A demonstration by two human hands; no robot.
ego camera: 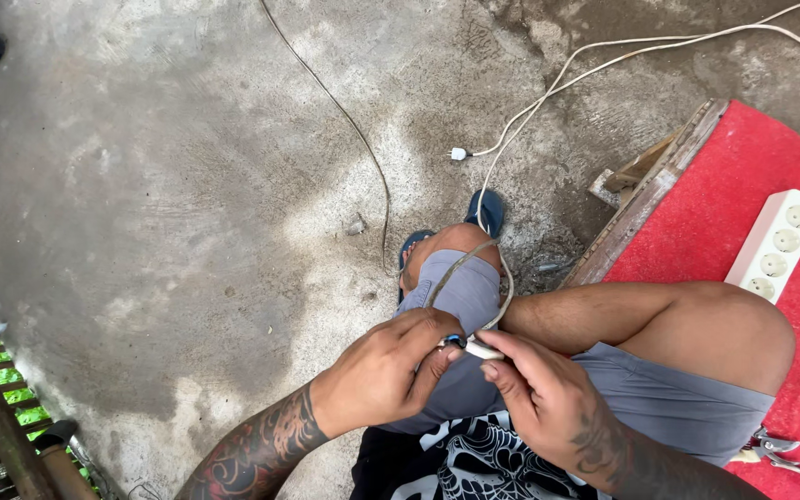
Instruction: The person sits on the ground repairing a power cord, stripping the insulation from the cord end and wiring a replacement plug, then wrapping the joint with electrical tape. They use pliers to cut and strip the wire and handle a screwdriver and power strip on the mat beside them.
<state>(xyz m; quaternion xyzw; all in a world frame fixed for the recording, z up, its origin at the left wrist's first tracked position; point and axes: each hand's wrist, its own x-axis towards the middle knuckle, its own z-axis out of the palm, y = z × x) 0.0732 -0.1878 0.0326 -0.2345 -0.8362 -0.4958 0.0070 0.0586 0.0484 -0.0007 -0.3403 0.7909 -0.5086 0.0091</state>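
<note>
Hands pinch white cable end: left hand grip closed, right hand grip closed; white power strip on red mat.

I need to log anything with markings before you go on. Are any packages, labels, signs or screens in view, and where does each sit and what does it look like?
No packages, labels, signs or screens are in view.
Nearest to one: print on the black shirt, bottom centre, white line artwork on black.
Power strip, right, on the red mat: long white block with round sockets, no label visible.
</note>
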